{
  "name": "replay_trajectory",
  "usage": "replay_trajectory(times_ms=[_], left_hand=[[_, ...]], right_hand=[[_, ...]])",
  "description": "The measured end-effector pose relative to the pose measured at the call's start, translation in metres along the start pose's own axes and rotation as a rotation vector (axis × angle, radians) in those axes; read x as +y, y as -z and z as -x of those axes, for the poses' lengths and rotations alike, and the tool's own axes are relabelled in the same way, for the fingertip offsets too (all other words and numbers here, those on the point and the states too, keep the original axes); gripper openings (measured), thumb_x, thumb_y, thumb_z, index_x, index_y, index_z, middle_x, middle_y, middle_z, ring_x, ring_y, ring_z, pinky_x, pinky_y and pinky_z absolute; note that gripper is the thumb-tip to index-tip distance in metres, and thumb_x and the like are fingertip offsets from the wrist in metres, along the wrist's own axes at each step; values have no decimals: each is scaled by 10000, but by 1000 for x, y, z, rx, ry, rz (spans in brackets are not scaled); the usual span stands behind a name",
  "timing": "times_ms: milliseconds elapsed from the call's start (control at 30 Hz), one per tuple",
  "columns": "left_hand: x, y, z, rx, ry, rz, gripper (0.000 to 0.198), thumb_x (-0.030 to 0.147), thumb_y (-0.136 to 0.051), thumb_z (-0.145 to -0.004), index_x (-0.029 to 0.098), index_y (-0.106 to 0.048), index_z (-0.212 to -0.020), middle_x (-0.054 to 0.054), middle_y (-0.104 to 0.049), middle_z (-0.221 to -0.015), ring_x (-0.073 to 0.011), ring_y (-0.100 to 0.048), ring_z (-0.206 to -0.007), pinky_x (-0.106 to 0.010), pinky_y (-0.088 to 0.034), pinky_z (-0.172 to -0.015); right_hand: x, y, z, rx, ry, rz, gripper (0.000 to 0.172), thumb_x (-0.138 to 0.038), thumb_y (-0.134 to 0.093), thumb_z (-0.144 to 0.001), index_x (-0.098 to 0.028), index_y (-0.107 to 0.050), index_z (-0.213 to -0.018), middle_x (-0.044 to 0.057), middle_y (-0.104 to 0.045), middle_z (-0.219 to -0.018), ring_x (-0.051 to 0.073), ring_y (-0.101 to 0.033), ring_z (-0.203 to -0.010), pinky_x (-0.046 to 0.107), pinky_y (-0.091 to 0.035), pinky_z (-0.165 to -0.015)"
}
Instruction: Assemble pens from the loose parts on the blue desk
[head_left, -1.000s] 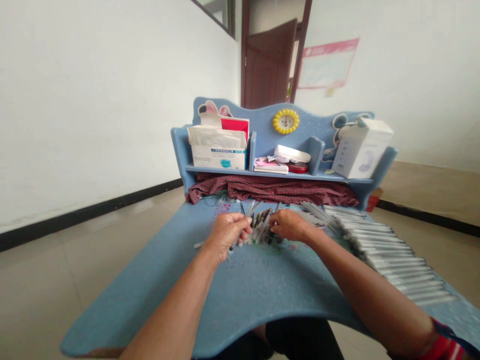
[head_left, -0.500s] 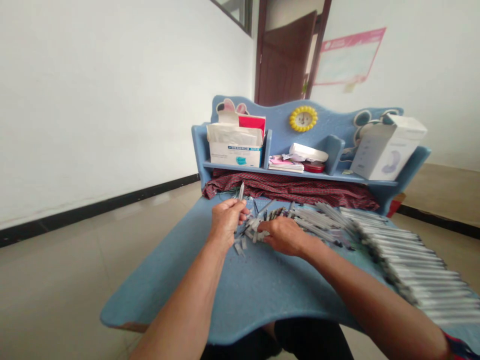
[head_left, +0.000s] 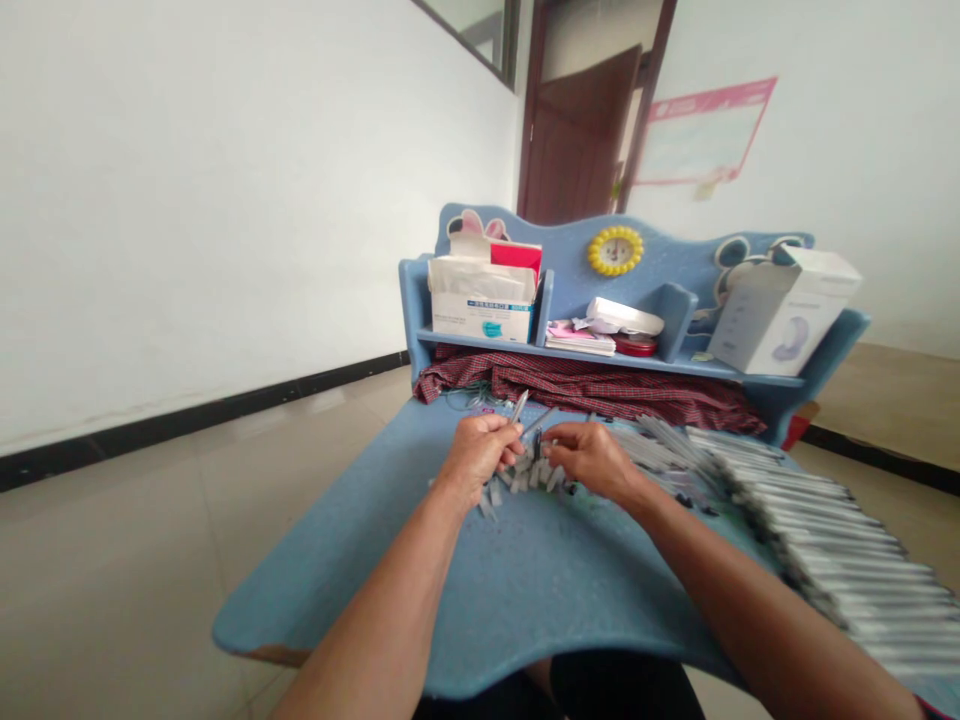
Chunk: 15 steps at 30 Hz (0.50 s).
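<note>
My left hand (head_left: 491, 450) is closed around a clear pen (head_left: 519, 405), its pointed end sticking up past the thumb. Close to its right, my right hand (head_left: 589, 455) pinches a small dark piece (head_left: 538, 443) that looks like a pen cap; the fingertips partly hide it. Beneath and between both hands lies a loose heap of small clear and grey pieces (head_left: 517, 475) on the blue desk (head_left: 540, 570). Right of the right hand, slim clear pen barrels (head_left: 652, 445) lie in a pile.
A long row of pens (head_left: 832, 540) covers the desk's right side. Checked cloth (head_left: 600, 390) is bunched below the shelf. On the shelf stand a mask box (head_left: 480, 310), papers with a white case (head_left: 624, 316), a red tin (head_left: 634, 346) and a white carton (head_left: 787, 315).
My right hand has lifted from the heap, bringing a small dark piece near the pen. My left hand has moved slightly right, and its pen leans more to the right. The view has shifted slightly.
</note>
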<state>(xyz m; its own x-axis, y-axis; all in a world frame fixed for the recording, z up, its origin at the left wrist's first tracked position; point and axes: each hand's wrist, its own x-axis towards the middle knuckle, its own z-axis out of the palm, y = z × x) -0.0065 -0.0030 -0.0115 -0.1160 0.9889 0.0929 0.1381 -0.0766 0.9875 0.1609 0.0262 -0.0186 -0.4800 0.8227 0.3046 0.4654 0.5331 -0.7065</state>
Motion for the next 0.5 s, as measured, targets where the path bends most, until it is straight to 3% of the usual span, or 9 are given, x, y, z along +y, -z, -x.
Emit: replay_trajectory(times_ms=[100,200,333,500], left_hand=[[0,-1,2,-111,-10,-73,220,295,-552,-699,123,-553,-563,-17,-551,-507,-77,-445,-416,-188,-311,-395],[1,-3,4,-189,-9,-107,216,297,-550,-698,127,-553,-565,-6,-538,-494,-76,-441,-416,-188,-307,-399],[3,-4,7,-279,18,-191,255,339,-555,-710,125,-577,-574,5,-517,-458,-75,-435,-405,-191,-317,-421],[5,-4,8,-376,-16,-241,274,358,-556,-715,130,-594,-569,1,-533,-485,-77,-427,-421,-194,-310,-434]], right_hand=[[7,10,1,104,-145,-531,238,-355,-588,-703,-142,-605,-810,3,-629,-601,92,-484,-390,211,-366,-390],[12,18,3,168,-185,-826,270,-336,-663,-637,-144,-588,-811,15,-653,-612,95,-507,-389,202,-376,-376],[18,24,4,203,-186,-1022,242,-290,-663,-637,-146,-577,-813,12,-655,-598,97,-513,-383,202,-384,-374],[23,24,4,169,-168,-1048,207,-261,-647,-645,-137,-586,-799,21,-654,-578,104,-512,-371,204,-388,-361]])
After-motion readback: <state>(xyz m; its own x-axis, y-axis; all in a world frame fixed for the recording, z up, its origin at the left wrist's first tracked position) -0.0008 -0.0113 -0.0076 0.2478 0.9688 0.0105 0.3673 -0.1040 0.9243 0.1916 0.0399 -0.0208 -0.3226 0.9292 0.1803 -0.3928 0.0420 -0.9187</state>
